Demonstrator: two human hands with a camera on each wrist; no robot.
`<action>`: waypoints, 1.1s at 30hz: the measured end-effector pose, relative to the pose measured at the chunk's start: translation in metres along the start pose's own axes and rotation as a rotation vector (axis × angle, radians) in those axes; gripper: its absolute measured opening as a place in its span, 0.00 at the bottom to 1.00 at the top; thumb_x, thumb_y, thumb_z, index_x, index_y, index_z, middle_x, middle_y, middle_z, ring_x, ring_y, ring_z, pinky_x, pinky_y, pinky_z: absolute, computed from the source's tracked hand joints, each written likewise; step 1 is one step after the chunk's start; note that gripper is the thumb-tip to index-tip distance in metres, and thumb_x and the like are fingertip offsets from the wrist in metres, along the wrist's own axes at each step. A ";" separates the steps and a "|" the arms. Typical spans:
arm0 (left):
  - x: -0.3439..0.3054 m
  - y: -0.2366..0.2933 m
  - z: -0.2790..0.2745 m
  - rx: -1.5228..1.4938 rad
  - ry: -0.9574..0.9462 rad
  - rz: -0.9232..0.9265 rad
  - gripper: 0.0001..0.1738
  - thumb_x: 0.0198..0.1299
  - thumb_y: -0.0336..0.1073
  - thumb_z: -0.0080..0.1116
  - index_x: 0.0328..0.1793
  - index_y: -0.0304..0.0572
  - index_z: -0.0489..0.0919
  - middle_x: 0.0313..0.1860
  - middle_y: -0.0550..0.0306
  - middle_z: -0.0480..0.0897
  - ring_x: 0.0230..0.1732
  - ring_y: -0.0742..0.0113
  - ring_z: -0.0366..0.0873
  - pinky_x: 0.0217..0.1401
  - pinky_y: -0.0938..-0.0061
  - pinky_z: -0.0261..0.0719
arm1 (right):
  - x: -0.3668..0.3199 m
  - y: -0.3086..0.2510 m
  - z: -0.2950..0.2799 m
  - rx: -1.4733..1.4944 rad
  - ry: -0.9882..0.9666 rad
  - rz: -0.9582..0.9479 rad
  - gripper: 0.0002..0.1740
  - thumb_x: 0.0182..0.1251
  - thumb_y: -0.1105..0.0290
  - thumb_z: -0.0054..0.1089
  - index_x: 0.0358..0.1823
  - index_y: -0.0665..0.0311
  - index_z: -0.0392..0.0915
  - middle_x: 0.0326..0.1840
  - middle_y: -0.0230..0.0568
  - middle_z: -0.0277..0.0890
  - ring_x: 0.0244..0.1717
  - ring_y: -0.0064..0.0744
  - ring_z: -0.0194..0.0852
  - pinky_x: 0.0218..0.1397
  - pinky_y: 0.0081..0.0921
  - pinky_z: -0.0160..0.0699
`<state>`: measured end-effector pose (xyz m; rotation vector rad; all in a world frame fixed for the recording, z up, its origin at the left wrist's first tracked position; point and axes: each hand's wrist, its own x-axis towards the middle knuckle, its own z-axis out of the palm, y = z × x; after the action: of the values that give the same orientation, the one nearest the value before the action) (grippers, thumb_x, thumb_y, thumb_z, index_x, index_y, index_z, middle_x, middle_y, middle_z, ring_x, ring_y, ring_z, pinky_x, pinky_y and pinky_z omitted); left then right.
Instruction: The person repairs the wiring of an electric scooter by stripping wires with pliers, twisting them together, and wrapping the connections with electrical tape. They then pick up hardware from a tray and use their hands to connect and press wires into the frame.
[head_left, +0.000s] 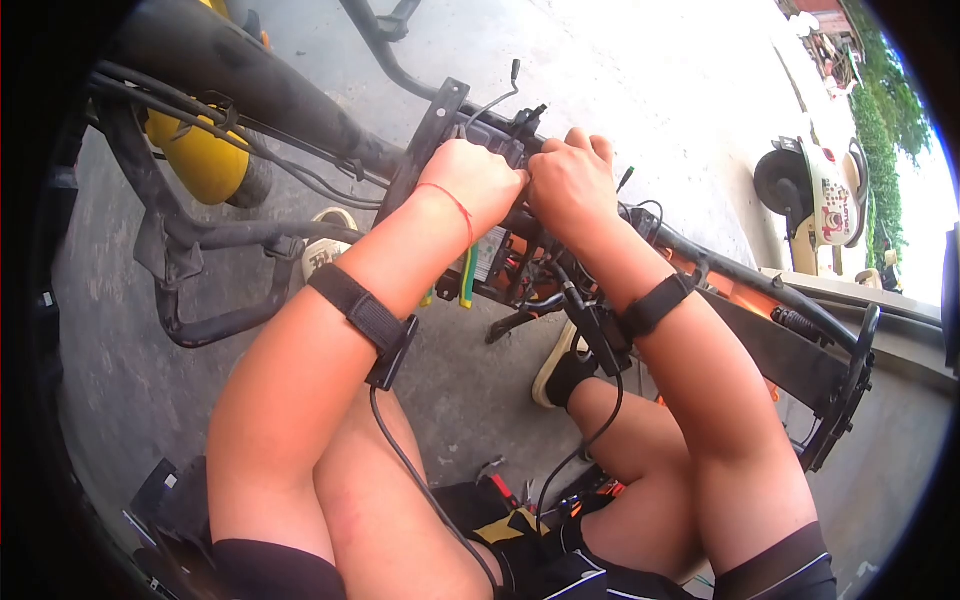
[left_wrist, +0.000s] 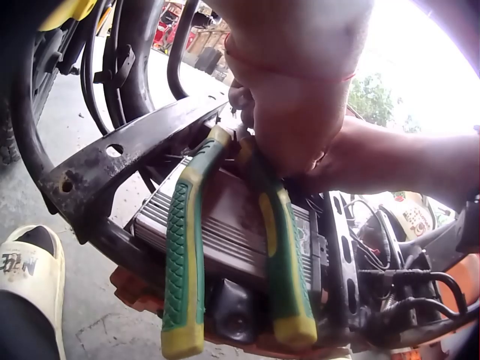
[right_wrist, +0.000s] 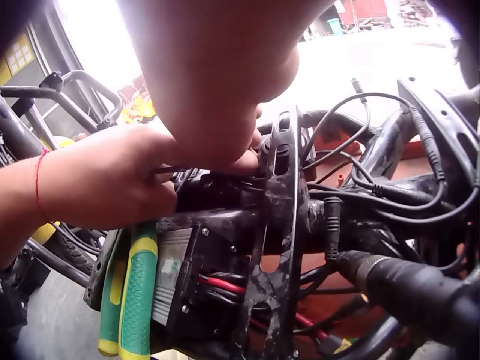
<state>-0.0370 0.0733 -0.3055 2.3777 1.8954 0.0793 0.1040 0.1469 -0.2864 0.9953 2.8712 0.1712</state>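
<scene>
Both hands meet over the black metal frame (head_left: 430,130). The left hand (head_left: 478,180) has its fingers curled beside the right hand (head_left: 572,185), whose fingers are bent too; a thin dark piece runs between them in the right wrist view. What exactly each hand pinches is hidden. Green-and-yellow pliers (left_wrist: 184,255) lie with handles spread over a finned silver box (right_wrist: 174,274), just below the left hand. Black cables (right_wrist: 420,142) run across the frame to the right of the right hand.
A yellow part (head_left: 205,160) is at the upper left. Red-handled tools (head_left: 503,488) lie between the legs. A white scooter (head_left: 835,205) stands at the right. Sandalled feet (left_wrist: 34,274) are beneath the frame, and a black bracket (head_left: 845,390) sticks out at the right.
</scene>
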 end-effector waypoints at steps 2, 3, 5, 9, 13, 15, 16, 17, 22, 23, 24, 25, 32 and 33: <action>0.000 0.000 0.001 0.000 0.015 -0.002 0.06 0.62 0.37 0.53 0.38 0.57 0.82 0.27 0.58 0.86 0.33 0.59 0.87 0.34 0.66 0.83 | -0.001 -0.001 -0.001 -0.015 0.003 -0.016 0.07 0.54 0.68 0.60 0.26 0.56 0.87 0.36 0.34 0.82 0.53 0.36 0.72 0.62 0.37 0.61; 0.000 -0.001 0.001 0.001 0.015 -0.003 0.06 0.62 0.37 0.53 0.38 0.57 0.82 0.27 0.58 0.86 0.33 0.59 0.87 0.34 0.66 0.83 | -0.001 -0.001 0.000 -0.040 0.012 -0.042 0.07 0.55 0.68 0.60 0.26 0.56 0.87 0.36 0.34 0.81 0.52 0.36 0.72 0.62 0.37 0.61; 0.000 -0.001 0.003 -0.015 0.016 0.004 0.06 0.61 0.36 0.54 0.37 0.56 0.82 0.26 0.59 0.86 0.32 0.59 0.87 0.33 0.65 0.83 | -0.002 0.000 0.003 -0.065 0.022 -0.069 0.07 0.56 0.68 0.59 0.27 0.56 0.86 0.36 0.33 0.81 0.52 0.36 0.72 0.62 0.37 0.62; -0.001 0.000 0.007 0.017 0.067 0.004 0.06 0.61 0.36 0.54 0.38 0.57 0.82 0.25 0.59 0.85 0.31 0.59 0.87 0.32 0.64 0.83 | -0.005 0.008 0.006 -0.104 0.065 -0.169 0.06 0.57 0.68 0.59 0.27 0.55 0.84 0.34 0.32 0.79 0.50 0.34 0.73 0.60 0.35 0.65; -0.004 0.003 0.014 0.005 0.132 -0.028 0.06 0.62 0.37 0.54 0.39 0.59 0.82 0.24 0.61 0.84 0.30 0.60 0.86 0.29 0.66 0.80 | -0.008 0.011 0.005 -0.061 0.063 -0.180 0.04 0.56 0.67 0.60 0.28 0.55 0.83 0.35 0.32 0.78 0.49 0.35 0.73 0.59 0.34 0.66; -0.002 0.005 0.014 0.002 0.141 -0.036 0.06 0.62 0.37 0.54 0.39 0.60 0.82 0.24 0.61 0.84 0.30 0.61 0.86 0.29 0.67 0.79 | -0.009 0.015 0.005 -0.053 0.080 -0.164 0.04 0.56 0.67 0.61 0.28 0.56 0.83 0.35 0.32 0.78 0.48 0.36 0.73 0.58 0.35 0.67; -0.002 0.005 0.014 0.011 0.137 -0.049 0.06 0.62 0.37 0.54 0.40 0.60 0.82 0.24 0.62 0.85 0.30 0.61 0.86 0.29 0.67 0.79 | -0.010 0.015 0.006 0.001 0.132 -0.139 0.04 0.55 0.67 0.61 0.27 0.56 0.83 0.34 0.33 0.78 0.48 0.37 0.73 0.58 0.36 0.67; -0.004 0.006 0.015 0.019 0.130 -0.061 0.07 0.62 0.37 0.54 0.40 0.60 0.82 0.24 0.62 0.85 0.30 0.62 0.86 0.30 0.68 0.78 | -0.012 0.014 0.008 0.057 0.181 -0.113 0.04 0.55 0.67 0.61 0.27 0.56 0.83 0.34 0.34 0.77 0.48 0.38 0.73 0.58 0.37 0.67; -0.003 0.006 0.013 0.008 0.105 -0.066 0.07 0.63 0.37 0.53 0.42 0.61 0.82 0.26 0.63 0.85 0.32 0.62 0.87 0.31 0.68 0.78 | -0.012 0.010 0.013 0.126 0.198 -0.065 0.05 0.55 0.66 0.62 0.26 0.57 0.83 0.34 0.36 0.77 0.48 0.41 0.73 0.57 0.39 0.67; -0.003 0.007 0.014 0.008 0.104 -0.066 0.07 0.63 0.37 0.53 0.42 0.61 0.82 0.26 0.63 0.85 0.32 0.62 0.87 0.30 0.68 0.78 | -0.013 0.011 0.015 0.140 0.203 -0.052 0.05 0.55 0.66 0.62 0.26 0.57 0.83 0.34 0.37 0.77 0.48 0.41 0.73 0.57 0.40 0.67; -0.004 0.008 0.014 0.008 0.105 -0.061 0.07 0.63 0.37 0.53 0.42 0.61 0.82 0.26 0.63 0.85 0.32 0.62 0.87 0.30 0.68 0.78 | -0.013 0.011 0.014 0.139 0.203 -0.047 0.05 0.55 0.66 0.62 0.26 0.57 0.83 0.34 0.37 0.77 0.48 0.41 0.73 0.57 0.40 0.67; -0.004 0.009 0.014 0.013 0.109 -0.071 0.08 0.63 0.37 0.53 0.42 0.61 0.82 0.26 0.62 0.85 0.32 0.62 0.87 0.30 0.67 0.78 | -0.013 0.012 0.013 0.124 0.197 -0.063 0.06 0.55 0.66 0.62 0.26 0.57 0.82 0.33 0.37 0.77 0.48 0.41 0.73 0.57 0.40 0.67; -0.005 0.007 0.018 0.016 0.160 -0.069 0.10 0.62 0.37 0.54 0.45 0.61 0.83 0.25 0.62 0.85 0.31 0.62 0.86 0.30 0.68 0.78 | -0.006 0.023 0.006 0.239 0.113 -0.048 0.07 0.58 0.65 0.60 0.31 0.57 0.85 0.36 0.36 0.80 0.51 0.43 0.74 0.59 0.41 0.68; -0.006 0.006 0.018 0.014 0.160 -0.070 0.10 0.62 0.37 0.54 0.45 0.61 0.83 0.25 0.62 0.85 0.31 0.62 0.86 0.30 0.68 0.78 | -0.004 0.029 0.004 0.305 0.068 -0.021 0.08 0.58 0.65 0.61 0.34 0.55 0.87 0.39 0.36 0.81 0.53 0.43 0.74 0.61 0.41 0.69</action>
<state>-0.0304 0.0658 -0.3229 2.3766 2.0518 0.2595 0.1256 0.1673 -0.2858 1.0208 3.0303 -0.2471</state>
